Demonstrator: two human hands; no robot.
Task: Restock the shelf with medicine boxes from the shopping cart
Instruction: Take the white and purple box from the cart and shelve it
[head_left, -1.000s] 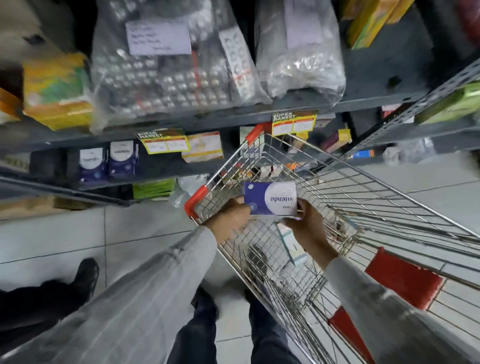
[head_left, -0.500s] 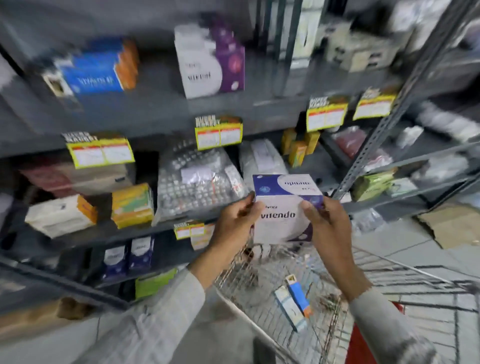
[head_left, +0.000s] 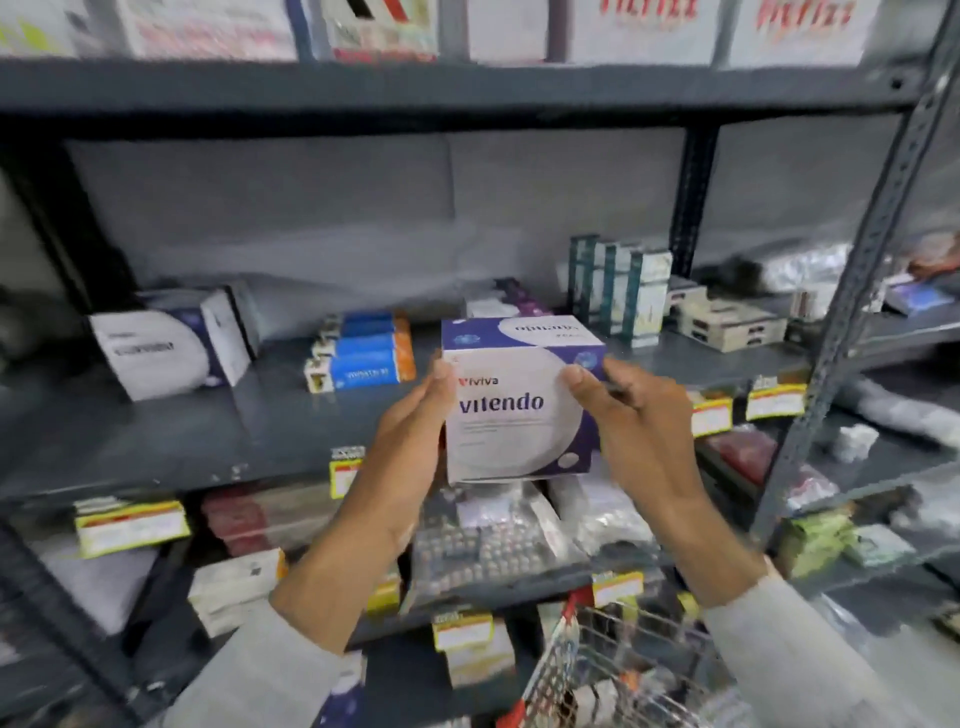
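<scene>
At the bottom edge is the cart (head_left: 618, 670), its wire basket below the right sleeve. Above it, the left hand (head_left: 410, 441) and the right hand (head_left: 634, 431) grasp 1 box (head_left: 514, 410) between them, each hand on 1 side. The box is upright, in the air in front of the shelf (head_left: 218, 431). Behind it, on the shelf, lie blue boxes (head_left: 363, 353) and a white box (head_left: 171, 343).

Hands: two, left (head_left: 410, 441) and right (head_left: 631, 431)
Held Vitendo box (head_left: 519, 400): one
Blue-orange boxes (head_left: 366, 351): three stacked
Shopping cart (head_left: 613, 670): one
</scene>
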